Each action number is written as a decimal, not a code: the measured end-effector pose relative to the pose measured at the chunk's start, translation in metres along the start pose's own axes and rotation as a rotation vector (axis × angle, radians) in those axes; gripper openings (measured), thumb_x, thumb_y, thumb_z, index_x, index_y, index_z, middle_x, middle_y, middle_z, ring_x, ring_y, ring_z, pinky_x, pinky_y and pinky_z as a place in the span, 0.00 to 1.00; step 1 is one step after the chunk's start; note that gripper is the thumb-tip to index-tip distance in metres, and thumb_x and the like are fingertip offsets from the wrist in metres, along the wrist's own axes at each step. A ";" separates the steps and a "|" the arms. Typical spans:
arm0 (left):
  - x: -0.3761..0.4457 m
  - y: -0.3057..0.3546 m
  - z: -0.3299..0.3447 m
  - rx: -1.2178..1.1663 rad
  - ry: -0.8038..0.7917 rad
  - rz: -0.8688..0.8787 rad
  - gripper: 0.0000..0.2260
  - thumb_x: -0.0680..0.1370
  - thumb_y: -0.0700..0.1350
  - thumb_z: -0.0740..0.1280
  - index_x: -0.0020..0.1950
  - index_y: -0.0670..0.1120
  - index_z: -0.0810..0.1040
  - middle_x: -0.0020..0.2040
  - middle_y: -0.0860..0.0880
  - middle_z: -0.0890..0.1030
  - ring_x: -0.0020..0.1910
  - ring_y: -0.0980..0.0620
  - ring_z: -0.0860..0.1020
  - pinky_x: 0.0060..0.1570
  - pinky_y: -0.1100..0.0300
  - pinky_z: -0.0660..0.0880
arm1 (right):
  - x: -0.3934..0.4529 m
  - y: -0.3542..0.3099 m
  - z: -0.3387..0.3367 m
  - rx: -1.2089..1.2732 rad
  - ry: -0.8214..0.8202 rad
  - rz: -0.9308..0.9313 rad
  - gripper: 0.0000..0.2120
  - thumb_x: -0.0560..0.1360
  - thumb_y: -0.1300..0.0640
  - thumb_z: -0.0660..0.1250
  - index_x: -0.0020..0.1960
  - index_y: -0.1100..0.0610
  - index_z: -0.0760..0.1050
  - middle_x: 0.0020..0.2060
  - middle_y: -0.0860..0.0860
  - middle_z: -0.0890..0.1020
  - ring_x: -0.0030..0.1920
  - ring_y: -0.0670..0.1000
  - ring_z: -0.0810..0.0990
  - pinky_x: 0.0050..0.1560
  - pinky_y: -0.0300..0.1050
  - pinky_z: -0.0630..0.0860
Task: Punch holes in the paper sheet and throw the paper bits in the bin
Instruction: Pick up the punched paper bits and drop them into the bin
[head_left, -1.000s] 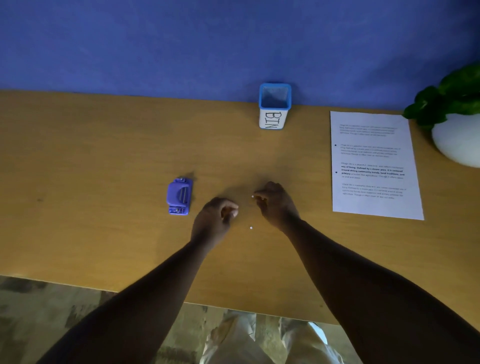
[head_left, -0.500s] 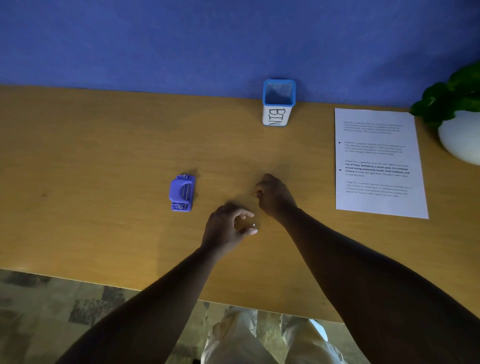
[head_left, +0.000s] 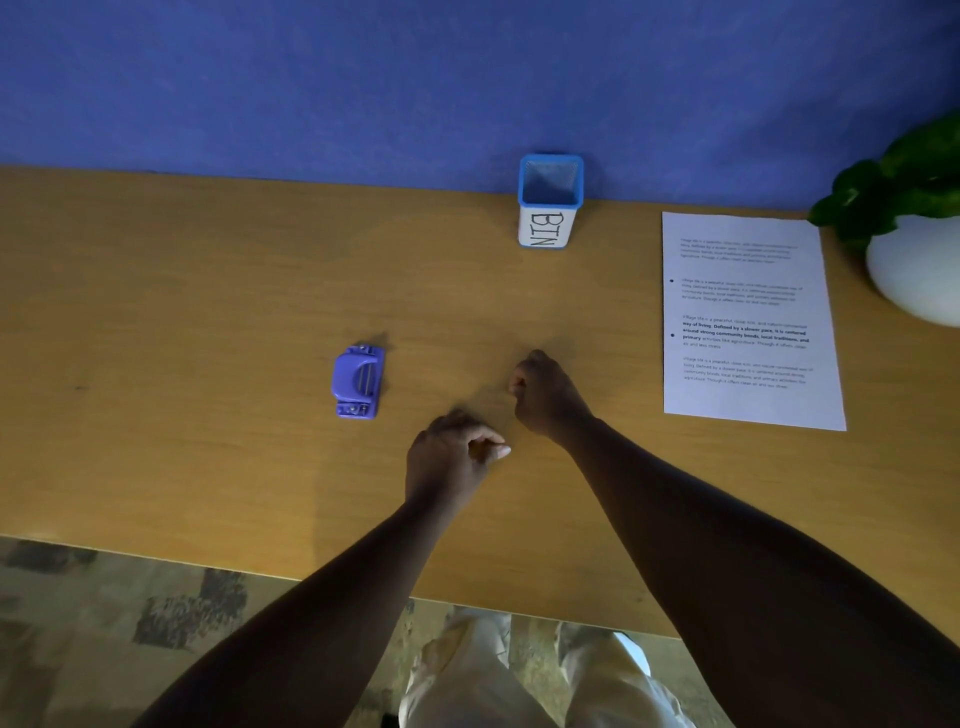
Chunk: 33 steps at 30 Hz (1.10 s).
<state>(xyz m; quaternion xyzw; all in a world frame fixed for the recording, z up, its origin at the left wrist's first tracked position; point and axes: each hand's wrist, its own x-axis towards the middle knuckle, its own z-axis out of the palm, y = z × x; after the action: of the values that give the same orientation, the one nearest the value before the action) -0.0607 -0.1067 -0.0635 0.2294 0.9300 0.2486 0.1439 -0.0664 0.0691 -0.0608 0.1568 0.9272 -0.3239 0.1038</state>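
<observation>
Both hands low over the desk (head_left: 208, 312) — left hand (head_left: 447, 457) grip pinched together, right hand (head_left: 545, 395) fisted — contents indiscernible.

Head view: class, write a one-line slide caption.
Both hands, left and right, pinch at the desk between hole punch, bin and punched sheet.

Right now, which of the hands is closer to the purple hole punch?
Left. The left hand rests on the desk just right of and nearer the viewer than the hole punch. The right hand lies farther right, beyond the left.
</observation>
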 end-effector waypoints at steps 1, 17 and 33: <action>-0.002 0.001 0.001 0.008 0.012 -0.006 0.06 0.71 0.57 0.75 0.45 0.57 0.84 0.45 0.58 0.81 0.47 0.57 0.78 0.45 0.58 0.76 | -0.001 0.001 0.000 0.005 0.001 0.002 0.04 0.72 0.68 0.65 0.44 0.62 0.78 0.50 0.57 0.75 0.52 0.57 0.76 0.45 0.40 0.68; 0.031 0.012 -0.005 -0.078 0.020 -0.225 0.07 0.78 0.54 0.69 0.51 0.53 0.81 0.53 0.53 0.79 0.47 0.52 0.81 0.42 0.61 0.70 | -0.001 0.004 -0.006 0.255 0.129 0.191 0.06 0.76 0.64 0.63 0.49 0.64 0.79 0.52 0.58 0.76 0.50 0.55 0.78 0.45 0.39 0.70; 0.204 0.100 -0.082 -0.276 0.225 -0.023 0.05 0.78 0.52 0.69 0.50 0.52 0.81 0.51 0.53 0.80 0.48 0.54 0.79 0.47 0.59 0.74 | 0.090 -0.022 -0.131 0.354 0.635 0.101 0.05 0.77 0.59 0.66 0.49 0.59 0.80 0.51 0.57 0.77 0.49 0.52 0.78 0.43 0.35 0.70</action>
<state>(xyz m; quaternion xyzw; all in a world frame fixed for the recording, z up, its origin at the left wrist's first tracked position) -0.2304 0.0393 0.0267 0.1675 0.8998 0.3964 0.0716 -0.1698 0.1562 0.0256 0.3107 0.8340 -0.4089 -0.2018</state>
